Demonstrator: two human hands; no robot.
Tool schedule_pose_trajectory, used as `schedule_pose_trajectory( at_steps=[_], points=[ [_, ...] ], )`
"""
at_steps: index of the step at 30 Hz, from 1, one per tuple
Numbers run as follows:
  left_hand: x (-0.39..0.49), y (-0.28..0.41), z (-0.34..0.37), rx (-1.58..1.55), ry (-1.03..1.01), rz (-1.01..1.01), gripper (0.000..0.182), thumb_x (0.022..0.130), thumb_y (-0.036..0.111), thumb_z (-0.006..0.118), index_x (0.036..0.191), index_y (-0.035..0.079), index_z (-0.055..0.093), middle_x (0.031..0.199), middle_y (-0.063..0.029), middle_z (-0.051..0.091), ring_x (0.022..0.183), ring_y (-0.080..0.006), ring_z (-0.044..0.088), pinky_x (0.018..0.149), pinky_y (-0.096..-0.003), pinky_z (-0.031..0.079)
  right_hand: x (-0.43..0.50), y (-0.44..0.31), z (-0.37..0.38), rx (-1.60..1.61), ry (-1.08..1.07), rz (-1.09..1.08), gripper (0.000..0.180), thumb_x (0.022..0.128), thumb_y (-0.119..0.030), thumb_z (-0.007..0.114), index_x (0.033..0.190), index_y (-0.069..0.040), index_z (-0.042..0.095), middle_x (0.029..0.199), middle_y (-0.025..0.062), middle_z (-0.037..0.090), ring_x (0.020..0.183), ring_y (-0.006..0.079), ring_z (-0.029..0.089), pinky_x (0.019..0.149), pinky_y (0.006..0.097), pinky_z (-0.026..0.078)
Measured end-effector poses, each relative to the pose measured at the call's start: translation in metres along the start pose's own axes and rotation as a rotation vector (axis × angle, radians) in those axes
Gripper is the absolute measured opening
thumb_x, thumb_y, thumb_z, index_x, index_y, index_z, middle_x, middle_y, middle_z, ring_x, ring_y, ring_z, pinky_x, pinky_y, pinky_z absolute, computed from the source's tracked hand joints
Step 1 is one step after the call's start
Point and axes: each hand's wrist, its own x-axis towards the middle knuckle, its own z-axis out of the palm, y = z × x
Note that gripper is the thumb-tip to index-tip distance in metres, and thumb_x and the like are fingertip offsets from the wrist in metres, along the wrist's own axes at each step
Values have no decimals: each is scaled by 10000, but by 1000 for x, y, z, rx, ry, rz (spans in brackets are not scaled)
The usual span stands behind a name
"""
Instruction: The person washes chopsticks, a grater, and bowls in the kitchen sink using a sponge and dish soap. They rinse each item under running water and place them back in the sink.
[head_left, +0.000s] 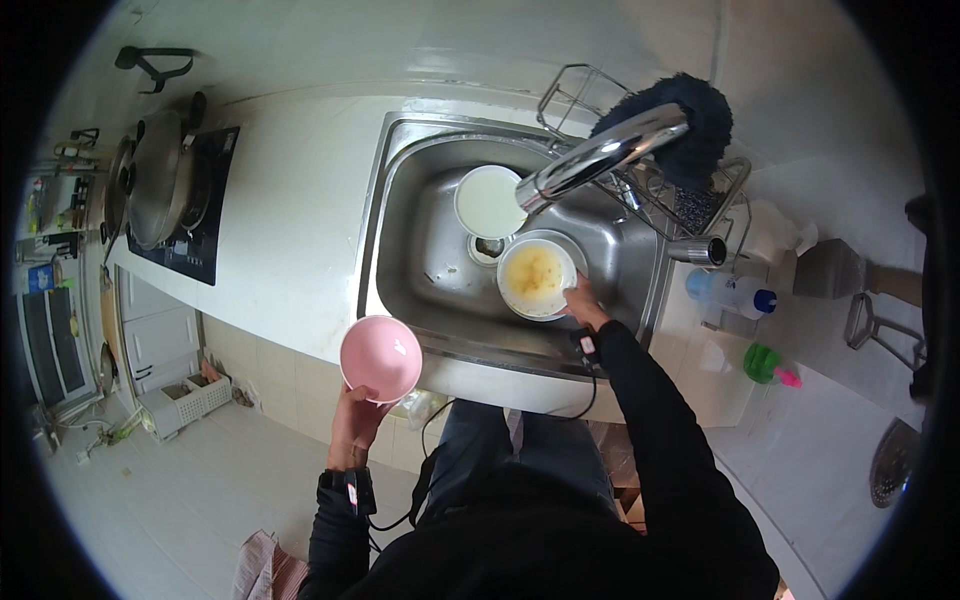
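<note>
My left hand (358, 420) holds a pink bowl (382, 358) by its rim, over the counter's front edge to the left of the sink. At the sink's lower right, my right hand (585, 301) grips the rim of a white bowl (534, 274) with cloudy yellowish liquid in it. Beneath that bowl the rim of another pale dish (574, 247) shows. A second white bowl (489, 201), with pale whitish contents or a pale inside, rests farther back in the stainless steel sink (420, 247). The drain (489, 249) is partly visible between the bowls.
The chrome faucet (600, 161) arches above the sink, with a dark fluffy cloth (697, 127) behind it and a wire rack (652, 202) nearby. Bottles (731, 292) stand to the right. A lidded pan (159, 180) sits on the cooktop (214, 217) at left.
</note>
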Motion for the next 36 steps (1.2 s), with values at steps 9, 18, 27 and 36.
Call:
schedule_pose_trajectory(
  at_steps=[9,18,27,36],
  points=[
    [5,5,0,-24,-63,-1,671,680,38,579,1326,43,397,1296,-149,477,1160,-332,521,940,-465,497,-21,-30,56,33,134,-159,654,760,95,427,1386,-92,402,1196,198,596,1026,319,634,806,412,563],
    [1,4,-4,-9,-81,37,672,690,76,587,1334,53,398,1297,-131,487,1161,-313,527,943,-457,498,-61,-110,108,-741,229,-729,769,776,130,446,1467,-158,270,1342,282,372,963,491,573,827,486,492],
    [1,6,-3,22,-47,20,626,693,69,558,1306,80,430,1210,-113,539,1041,-262,601,849,-383,544,-73,-141,98,-875,259,-810,833,759,115,463,1477,-248,247,1404,282,299,920,475,594,722,487,526],
    [7,5,-8,3,-6,13,613,703,71,552,1306,111,446,1209,-88,542,1048,-257,594,851,-391,543,-47,-84,8,-251,547,-300,642,772,92,423,1389,-76,358,1210,238,525,1015,416,599,724,484,578]
  ],
)
